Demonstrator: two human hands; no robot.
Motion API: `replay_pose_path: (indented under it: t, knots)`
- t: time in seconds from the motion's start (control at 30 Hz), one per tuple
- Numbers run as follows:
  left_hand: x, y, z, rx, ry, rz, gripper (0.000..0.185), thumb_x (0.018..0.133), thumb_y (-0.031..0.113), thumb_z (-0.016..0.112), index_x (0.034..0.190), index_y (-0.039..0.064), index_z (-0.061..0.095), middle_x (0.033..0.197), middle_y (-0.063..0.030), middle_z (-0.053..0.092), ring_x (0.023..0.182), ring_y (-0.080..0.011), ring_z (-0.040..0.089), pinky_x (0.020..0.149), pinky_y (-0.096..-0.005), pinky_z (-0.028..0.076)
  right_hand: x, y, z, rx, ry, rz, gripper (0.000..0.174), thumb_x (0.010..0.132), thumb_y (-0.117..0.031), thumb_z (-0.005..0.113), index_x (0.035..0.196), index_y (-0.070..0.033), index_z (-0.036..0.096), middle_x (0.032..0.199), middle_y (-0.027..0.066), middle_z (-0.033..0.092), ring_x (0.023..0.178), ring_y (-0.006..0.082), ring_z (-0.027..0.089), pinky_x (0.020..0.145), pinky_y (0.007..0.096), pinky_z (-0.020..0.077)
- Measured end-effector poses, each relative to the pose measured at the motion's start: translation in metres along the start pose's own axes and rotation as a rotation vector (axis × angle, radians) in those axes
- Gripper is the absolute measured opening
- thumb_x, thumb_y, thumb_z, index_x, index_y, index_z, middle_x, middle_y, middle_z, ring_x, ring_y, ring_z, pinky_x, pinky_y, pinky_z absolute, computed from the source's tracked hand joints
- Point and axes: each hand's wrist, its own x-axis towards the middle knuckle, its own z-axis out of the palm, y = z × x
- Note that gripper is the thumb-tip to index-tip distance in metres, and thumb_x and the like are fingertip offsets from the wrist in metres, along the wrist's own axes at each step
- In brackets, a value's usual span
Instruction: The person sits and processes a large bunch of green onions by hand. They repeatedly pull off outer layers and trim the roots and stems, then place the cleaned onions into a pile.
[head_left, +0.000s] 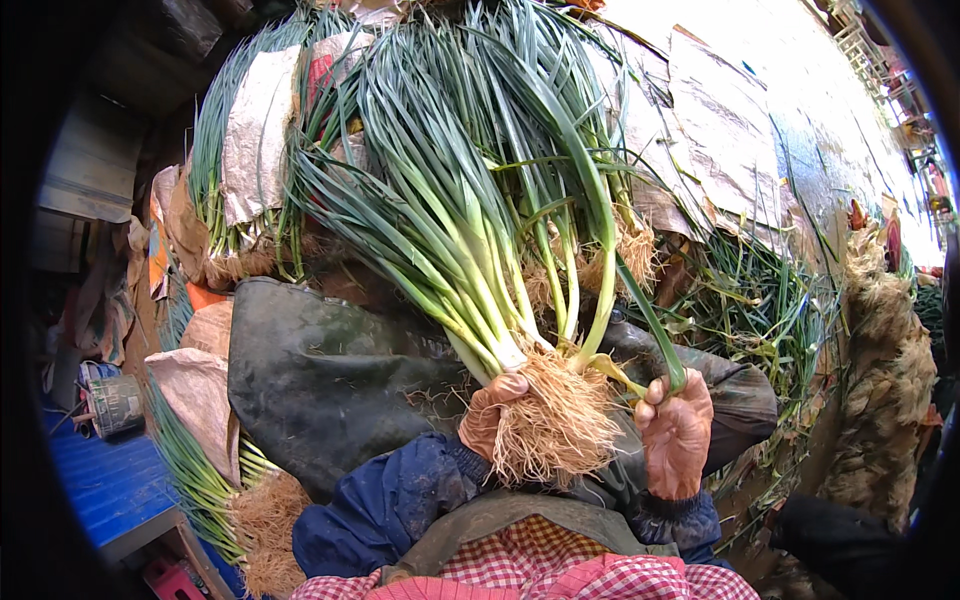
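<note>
My left hand (491, 416) grips a bunch of long green onions (480, 281) by the pale lower stems, just above a thick mass of stringy roots (559, 420). The bunch lies across my lap, its dark green leaves fanning away from me. To the right of the roots, my right hand (675, 427) pinches a green leaf (652, 334) between thumb and fingers. A yellowed strip of leaf (619, 373) runs from the bunch to those fingers. Part of my left hand is hidden behind the roots.
More green onions (240, 150) lie ahead, partly under woven sacking (262, 135). Another rooted bundle (217, 480) rests at my left by a blue corrugated surface (112, 480) bearing a bucket (112, 405). Loose leaf trimmings (780, 322) cover the ground at right. A dark apron (330, 375) covers my legs.
</note>
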Motion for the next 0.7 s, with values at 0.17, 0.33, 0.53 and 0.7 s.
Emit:
replay_pose_path:
  t: [0.17,0.33,0.53,0.7]
  knots:
    - [-0.001,0.007,-0.015,0.034,0.03,-0.007,0.07,0.075,0.023,0.062,0.134,-0.002,0.037,0.123,-0.0244,0.053,0.115,-0.0353,0.054,0.101,-0.0513,0.045,-0.03,0.002,0.019,-0.37,-0.021,-0.065,0.02,0.077,0.01,0.05,0.093,-0.001,0.053,0.076,0.01,0.061,0.061,0.0179,0.061,0.06,0.0324,0.0544]
    - [0.004,0.009,-0.027,-0.059,0.02,-0.02,0.064,0.078,0.018,0.061,0.135,-0.002,0.038,0.122,-0.0223,0.055,0.115,-0.034,0.054,0.101,-0.0517,0.044,0.018,0.002,0.002,-0.645,-0.138,-0.32,0.047,0.078,0.013,0.046,0.122,-0.002,0.044,0.111,0.0092,0.056,0.088,0.0118,0.055,0.075,0.0209,0.0467]
    - [0.0,0.012,-0.036,-0.086,-0.012,-0.064,0.061,0.081,0.017,0.061,0.133,-0.003,0.038,0.123,-0.0221,0.055,0.11,-0.0343,0.058,0.1,-0.0511,0.044,0.064,0.026,0.043,-0.657,-0.445,0.275,0.058,0.078,0.007,0.047,0.135,0.002,0.039,0.119,0.0095,0.053,0.103,0.018,0.054,0.078,0.0287,0.0489]
    - [-0.008,0.019,-0.036,-0.135,0.125,-0.089,0.046,0.082,0.011,0.06,0.124,-0.002,0.046,0.114,-0.0201,0.059,0.102,-0.032,0.062,0.095,-0.0485,0.05,0.074,0.05,0.04,-1.665,-0.759,-0.639,0.012,0.08,-0.002,0.05,0.089,-0.004,0.057,0.065,0.0147,0.058,0.06,0.0332,0.06,0.053,0.0398,0.0475]
